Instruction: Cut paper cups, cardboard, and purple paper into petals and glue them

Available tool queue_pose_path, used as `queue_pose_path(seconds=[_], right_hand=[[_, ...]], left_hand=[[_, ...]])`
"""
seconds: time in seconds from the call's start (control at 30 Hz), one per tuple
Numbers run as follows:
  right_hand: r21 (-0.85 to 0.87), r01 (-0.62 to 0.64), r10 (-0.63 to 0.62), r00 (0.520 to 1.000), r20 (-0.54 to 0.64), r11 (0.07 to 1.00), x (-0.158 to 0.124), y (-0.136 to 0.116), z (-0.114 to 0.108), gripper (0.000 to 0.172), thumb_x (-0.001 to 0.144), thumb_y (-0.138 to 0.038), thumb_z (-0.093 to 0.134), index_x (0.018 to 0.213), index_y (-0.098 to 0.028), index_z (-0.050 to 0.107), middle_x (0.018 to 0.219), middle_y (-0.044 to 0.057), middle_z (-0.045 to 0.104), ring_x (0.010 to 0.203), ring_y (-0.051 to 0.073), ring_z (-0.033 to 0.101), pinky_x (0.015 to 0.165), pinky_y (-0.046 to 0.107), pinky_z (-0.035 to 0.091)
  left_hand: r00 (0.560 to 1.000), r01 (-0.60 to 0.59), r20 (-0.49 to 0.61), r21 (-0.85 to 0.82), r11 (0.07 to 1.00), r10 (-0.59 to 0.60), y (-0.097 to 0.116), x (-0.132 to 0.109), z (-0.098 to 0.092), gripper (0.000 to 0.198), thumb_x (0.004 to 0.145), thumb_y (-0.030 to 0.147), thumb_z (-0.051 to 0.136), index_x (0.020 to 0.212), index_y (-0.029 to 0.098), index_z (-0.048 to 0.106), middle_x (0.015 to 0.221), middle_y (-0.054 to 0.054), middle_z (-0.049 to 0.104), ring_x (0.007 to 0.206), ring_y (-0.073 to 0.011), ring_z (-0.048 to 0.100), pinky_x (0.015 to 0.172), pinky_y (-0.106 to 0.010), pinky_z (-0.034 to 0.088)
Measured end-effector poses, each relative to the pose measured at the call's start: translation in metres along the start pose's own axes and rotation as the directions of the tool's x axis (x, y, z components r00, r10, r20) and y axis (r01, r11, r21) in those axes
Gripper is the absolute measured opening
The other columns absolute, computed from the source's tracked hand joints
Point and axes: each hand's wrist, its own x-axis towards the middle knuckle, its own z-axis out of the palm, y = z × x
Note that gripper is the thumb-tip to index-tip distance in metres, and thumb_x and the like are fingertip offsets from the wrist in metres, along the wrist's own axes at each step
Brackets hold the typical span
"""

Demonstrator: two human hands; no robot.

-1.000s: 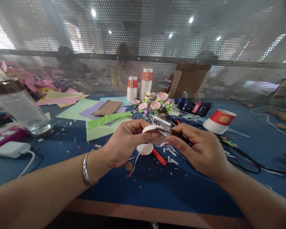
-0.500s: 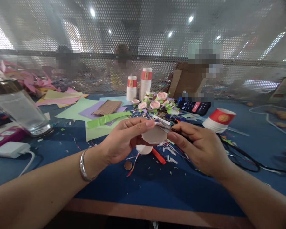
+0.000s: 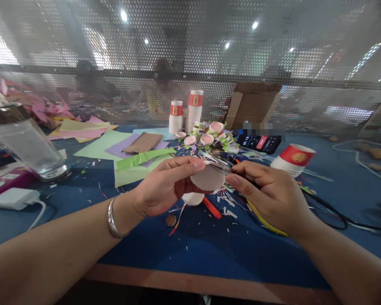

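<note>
My left hand (image 3: 168, 182), with a silver bangle at its wrist, pinches a white paper disc (image 3: 208, 178) by its left edge, above the table. My right hand (image 3: 269, 195) is closed around a pair of scissors (image 3: 221, 162). Their metal blades are apart at the disc's upper right edge; the fingers hide most of the handles. A yellow curved strip (image 3: 266, 222), perhaps part of a handle, shows below my right hand. Under the disc lie another white paper round (image 3: 193, 198), an orange-red marker-like stick (image 3: 212, 207) and a small brown disc (image 3: 170, 220).
Paper scraps (image 3: 228, 212) litter the blue table (image 3: 139, 258). Ahead stand stacked paper cups (image 3: 195, 114) and a cluster of cup-bottom rounds with green paper (image 3: 216, 127). A phone (image 3: 257, 142) and tilted cups (image 3: 294, 159) lie right; a water glass (image 3: 31, 146) and coloured sheets (image 3: 97, 146) left.
The scissor blades have spread apart, and the yellow strip below my right hand has come into fuller view. The disc and both hands have shifted slightly to the right.
</note>
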Motion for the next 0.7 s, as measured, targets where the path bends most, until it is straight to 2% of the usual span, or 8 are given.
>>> queue_pose_path(seconds=[0.13,0.27,0.5,0.7], right_hand=[[0.007,0.026,-0.026,1.0,-0.011,1.0,0.0011,0.0001,-0.001,0.039,0.097,-0.053,0.059,0.077,-0.02,0.064,0.058,-0.004,0.048,0.052,0.009,0.041,0.047,0.024,0.032],[0.005,-0.001,0.001,1.0,-0.001,1.0,0.0001,0.0004,-0.0008,0.041,0.096,-0.055,0.058,0.078,-0.019,0.064,0.057,-0.005,0.047,0.05,0.009,0.039,0.045,0.024,0.03],[-0.038,0.042,-0.042,0.999,-0.007,0.998,-0.0007,0.0009,-0.0005,0.039,0.097,-0.052,0.059,0.076,-0.02,0.063,0.057,-0.005,0.047,0.05,0.009,0.039,0.046,0.024,0.031],[-0.095,0.068,-0.069,0.998,-0.007,0.993,-0.0021,0.0022,-0.0029,0.042,0.097,-0.054,0.057,0.075,-0.019,0.063,0.058,-0.003,0.048,0.052,0.01,0.04,0.047,0.024,0.033]], left_hand=[[0.999,-0.042,0.015,0.028,0.999,0.042,0.0016,0.0021,-0.0027,0.016,0.085,0.025,0.08,0.084,0.01,0.076,0.085,-0.008,0.076,0.081,-0.0185,0.072,0.075,-0.031,0.064],[0.998,-0.042,0.042,0.033,0.999,0.041,-0.0011,0.0022,-0.0039,0.012,0.086,0.023,0.079,0.086,0.012,0.077,0.087,-0.007,0.077,0.082,-0.0176,0.073,0.08,-0.031,0.064],[0.995,-0.074,0.082,0.144,0.987,0.062,-0.0054,0.0001,-0.0035,0.01,0.091,0.021,0.074,0.088,0.012,0.077,0.087,-0.004,0.078,0.082,-0.013,0.074,0.083,-0.024,0.06],[0.997,-0.04,0.065,0.145,0.989,0.031,-0.0036,-0.0017,-0.0011,0.014,0.091,0.022,0.074,0.08,0.013,0.073,0.083,-0.005,0.076,0.076,-0.0144,0.073,0.076,-0.026,0.062]])
